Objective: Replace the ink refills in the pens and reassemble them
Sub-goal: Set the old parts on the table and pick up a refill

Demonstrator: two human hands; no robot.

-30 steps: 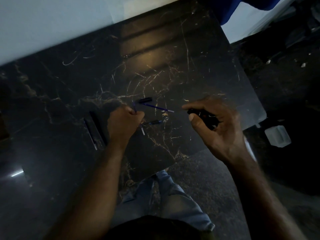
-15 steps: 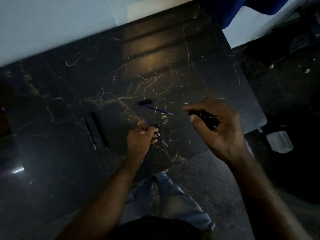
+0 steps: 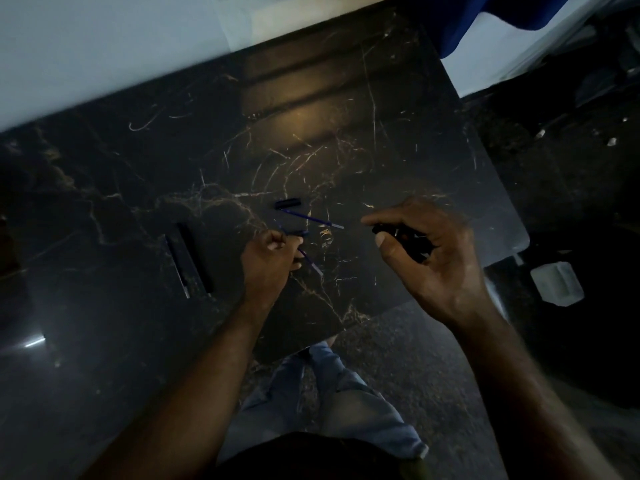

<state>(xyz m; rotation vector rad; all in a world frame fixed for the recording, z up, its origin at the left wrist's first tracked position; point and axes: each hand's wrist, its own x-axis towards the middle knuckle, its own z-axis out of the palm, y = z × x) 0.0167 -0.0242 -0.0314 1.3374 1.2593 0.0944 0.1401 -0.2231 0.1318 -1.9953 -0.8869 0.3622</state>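
From the head view, in dim light, the left hand is curled shut around a thin blue ink refill, whose free end pokes out past the fingers toward the near edge of the dark marble worktop. The right hand is closed on a short black pen barrel, pinched between thumb and forefinger and held just above the worktop. A second blue refill lies flat between the two hands, with a small black cap piece touching its far end. Two dark pens lie side by side, well apart to the left. The refill looks very light, slender and somewhat bendy, so it is probably best gripped near the tip that enters the barrel, keeping it straight. The barrel seems stiff, smooth and likely slippery; a firm pinch at its middle should steady its open end. Misalignment could buckle the refill.
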